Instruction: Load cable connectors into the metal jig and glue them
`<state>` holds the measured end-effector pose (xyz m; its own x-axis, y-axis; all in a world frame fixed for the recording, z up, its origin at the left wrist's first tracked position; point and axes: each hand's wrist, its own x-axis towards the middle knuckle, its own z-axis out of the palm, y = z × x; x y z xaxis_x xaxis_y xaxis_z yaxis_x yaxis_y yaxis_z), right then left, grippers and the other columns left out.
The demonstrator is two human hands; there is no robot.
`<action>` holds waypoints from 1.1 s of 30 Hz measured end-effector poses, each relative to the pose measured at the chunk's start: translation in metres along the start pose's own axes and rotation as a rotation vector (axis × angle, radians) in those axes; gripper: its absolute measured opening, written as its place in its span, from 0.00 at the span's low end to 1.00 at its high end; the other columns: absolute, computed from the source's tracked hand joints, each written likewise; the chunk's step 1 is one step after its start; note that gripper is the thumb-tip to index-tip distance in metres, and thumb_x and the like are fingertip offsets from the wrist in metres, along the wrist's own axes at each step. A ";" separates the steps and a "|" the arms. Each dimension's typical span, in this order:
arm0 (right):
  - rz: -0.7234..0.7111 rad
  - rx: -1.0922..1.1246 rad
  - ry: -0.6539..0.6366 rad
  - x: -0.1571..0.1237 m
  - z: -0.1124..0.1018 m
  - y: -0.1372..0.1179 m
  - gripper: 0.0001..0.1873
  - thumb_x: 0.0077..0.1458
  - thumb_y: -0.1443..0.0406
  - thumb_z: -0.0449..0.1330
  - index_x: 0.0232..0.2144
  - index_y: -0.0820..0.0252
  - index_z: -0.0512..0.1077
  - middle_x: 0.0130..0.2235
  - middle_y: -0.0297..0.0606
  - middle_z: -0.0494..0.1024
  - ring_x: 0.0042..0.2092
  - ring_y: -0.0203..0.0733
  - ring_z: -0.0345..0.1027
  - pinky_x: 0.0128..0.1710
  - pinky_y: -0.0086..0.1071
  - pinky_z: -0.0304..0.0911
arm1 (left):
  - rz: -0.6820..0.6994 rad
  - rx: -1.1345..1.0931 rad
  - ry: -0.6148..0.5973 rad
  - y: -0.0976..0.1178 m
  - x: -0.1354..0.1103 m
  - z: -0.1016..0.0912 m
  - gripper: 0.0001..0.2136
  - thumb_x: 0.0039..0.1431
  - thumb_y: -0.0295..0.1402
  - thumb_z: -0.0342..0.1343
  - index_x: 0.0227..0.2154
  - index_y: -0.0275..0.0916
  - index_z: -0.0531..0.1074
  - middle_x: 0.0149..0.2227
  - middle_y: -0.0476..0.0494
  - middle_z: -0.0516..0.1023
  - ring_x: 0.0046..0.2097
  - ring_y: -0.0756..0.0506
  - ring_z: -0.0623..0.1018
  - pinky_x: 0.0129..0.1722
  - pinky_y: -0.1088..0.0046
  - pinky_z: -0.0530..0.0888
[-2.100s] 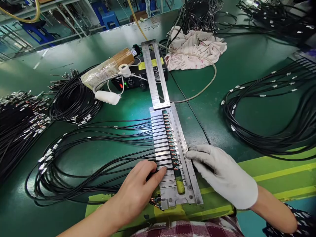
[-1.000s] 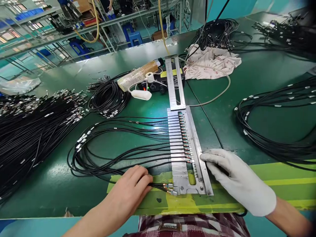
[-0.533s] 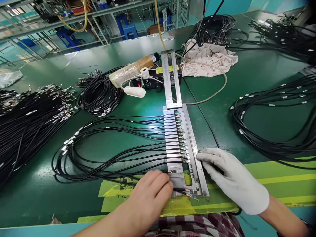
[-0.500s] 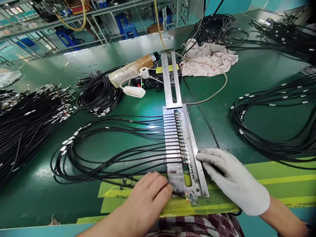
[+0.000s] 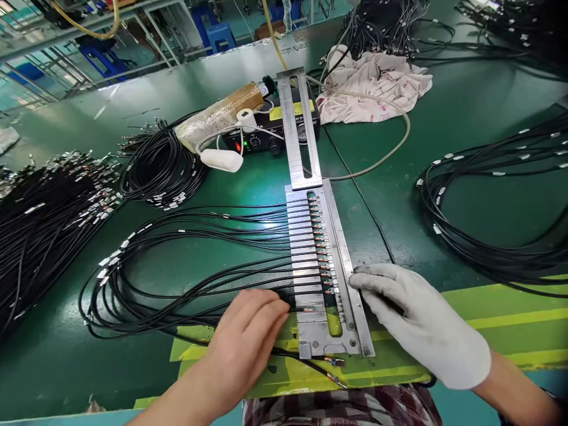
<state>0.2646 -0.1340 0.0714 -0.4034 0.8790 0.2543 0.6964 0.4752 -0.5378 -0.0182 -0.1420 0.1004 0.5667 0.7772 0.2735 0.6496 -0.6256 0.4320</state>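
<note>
My bare left hand (image 5: 251, 331) pinches a thin black cable (image 5: 295, 309) just left of a slotted metal jig (image 5: 309, 331). Across the jig's left side lies the cable's stripped end. Several black cables (image 5: 248, 273) sit side by side in the jig's slots, their wire ends and small connectors over the long opening. My right hand (image 5: 421, 322), in a white glove with dirty fingertips, grips the jig's right rail (image 5: 344, 260). Below my left hand, loose cable ends (image 5: 331, 362) stick out over the yellow-green tape (image 5: 293, 376).
Behind the jig a slotted metal plate (image 5: 290, 130) leans on a black control box (image 5: 266, 141), beside a wrapped roll (image 5: 222, 115). Cable bundles lie left (image 5: 48, 207) and right (image 5: 444, 236). A crumpled cloth (image 5: 377, 89) is at the back.
My left hand has moved up and left from the jig's lower corner to the lowest cable, uncovering that corner and the loose cable ends. My right hand stays at the rail.
</note>
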 end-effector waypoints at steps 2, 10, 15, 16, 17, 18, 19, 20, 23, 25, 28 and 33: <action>0.002 0.001 0.005 0.000 0.000 0.000 0.14 0.64 0.69 0.51 0.49 0.51 0.69 0.46 0.41 0.77 0.46 0.45 0.74 0.41 0.41 0.73 | 0.111 0.006 -0.042 0.004 0.005 0.005 0.11 0.66 0.20 0.46 0.48 0.32 0.69 0.41 0.39 0.73 0.42 0.45 0.72 0.42 0.69 0.72; 0.030 0.030 -0.014 0.001 0.001 0.001 0.14 0.63 0.69 0.52 0.50 0.52 0.68 0.46 0.40 0.77 0.46 0.45 0.74 0.42 0.42 0.72 | 0.231 0.108 -0.143 0.000 0.015 0.010 0.16 0.68 0.21 0.40 0.54 0.28 0.67 0.42 0.36 0.73 0.42 0.44 0.72 0.43 0.66 0.74; 0.019 0.029 -0.004 0.000 0.000 0.002 0.15 0.63 0.69 0.52 0.50 0.52 0.68 0.46 0.41 0.76 0.46 0.45 0.73 0.42 0.40 0.71 | 0.287 0.138 -0.187 -0.003 0.022 0.003 0.17 0.69 0.23 0.38 0.52 0.28 0.69 0.41 0.34 0.74 0.42 0.43 0.73 0.43 0.64 0.75; 0.016 0.027 -0.003 0.000 0.000 0.001 0.15 0.63 0.69 0.52 0.50 0.52 0.68 0.46 0.41 0.76 0.45 0.44 0.73 0.42 0.40 0.71 | 0.295 0.140 -0.182 -0.004 0.023 0.003 0.17 0.69 0.23 0.38 0.51 0.28 0.69 0.41 0.34 0.74 0.42 0.43 0.73 0.42 0.64 0.75; 0.013 0.024 0.000 0.000 0.000 0.001 0.15 0.63 0.69 0.52 0.50 0.52 0.68 0.45 0.41 0.76 0.45 0.44 0.73 0.42 0.39 0.71 | 0.299 0.136 -0.174 -0.004 0.024 0.004 0.17 0.69 0.23 0.38 0.51 0.27 0.69 0.41 0.34 0.74 0.41 0.43 0.73 0.42 0.65 0.75; 0.008 0.022 0.004 0.000 0.000 0.001 0.15 0.63 0.69 0.51 0.50 0.53 0.68 0.45 0.41 0.77 0.45 0.44 0.73 0.41 0.38 0.71 | 0.300 0.125 -0.165 -0.005 0.024 0.005 0.16 0.69 0.22 0.39 0.51 0.27 0.69 0.41 0.34 0.74 0.41 0.43 0.73 0.42 0.65 0.75; 0.003 0.019 0.010 0.001 0.000 0.001 0.14 0.63 0.69 0.51 0.49 0.53 0.69 0.44 0.41 0.77 0.44 0.44 0.73 0.41 0.38 0.71 | 0.300 0.106 -0.159 -0.005 0.025 0.006 0.16 0.69 0.22 0.39 0.51 0.27 0.69 0.41 0.35 0.74 0.41 0.44 0.73 0.42 0.66 0.74; 0.000 0.016 0.015 0.001 -0.001 0.000 0.14 0.63 0.69 0.51 0.49 0.53 0.69 0.44 0.41 0.77 0.44 0.44 0.73 0.41 0.38 0.71 | 0.294 0.085 -0.154 -0.006 0.025 0.008 0.16 0.68 0.22 0.40 0.51 0.27 0.69 0.41 0.35 0.74 0.42 0.44 0.73 0.42 0.67 0.74; 0.006 0.012 0.019 0.003 -0.001 -0.001 0.13 0.63 0.69 0.51 0.48 0.53 0.69 0.44 0.41 0.77 0.43 0.44 0.74 0.40 0.38 0.71 | 0.277 0.017 -0.149 -0.009 0.023 0.014 0.15 0.67 0.20 0.42 0.50 0.27 0.69 0.43 0.35 0.74 0.43 0.44 0.72 0.44 0.68 0.73; 0.013 0.015 0.013 0.003 -0.002 -0.001 0.13 0.63 0.69 0.51 0.48 0.53 0.69 0.44 0.40 0.77 0.43 0.44 0.74 0.39 0.38 0.71 | 0.264 -0.001 -0.115 -0.009 0.020 0.016 0.14 0.67 0.20 0.42 0.49 0.27 0.70 0.43 0.35 0.73 0.44 0.44 0.71 0.44 0.67 0.72; 0.014 0.028 0.008 0.002 -0.002 -0.001 0.13 0.63 0.69 0.52 0.48 0.52 0.69 0.44 0.39 0.77 0.43 0.44 0.74 0.40 0.40 0.71 | 0.208 0.077 -0.075 -0.007 0.013 0.018 0.15 0.66 0.20 0.43 0.50 0.31 0.71 0.40 0.38 0.72 0.40 0.44 0.70 0.39 0.67 0.71; 0.025 0.064 0.000 0.002 0.001 0.002 0.14 0.63 0.70 0.53 0.49 0.51 0.68 0.45 0.38 0.77 0.45 0.45 0.73 0.42 0.42 0.71 | 0.188 0.137 -0.105 -0.006 0.002 0.021 0.20 0.65 0.18 0.40 0.55 0.33 0.67 0.41 0.39 0.71 0.40 0.45 0.71 0.39 0.71 0.72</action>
<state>0.2648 -0.1314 0.0698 -0.3860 0.8907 0.2400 0.6671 0.4493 -0.5942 -0.0109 -0.1383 0.0803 0.7287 0.6398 0.2443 0.5864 -0.7672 0.2600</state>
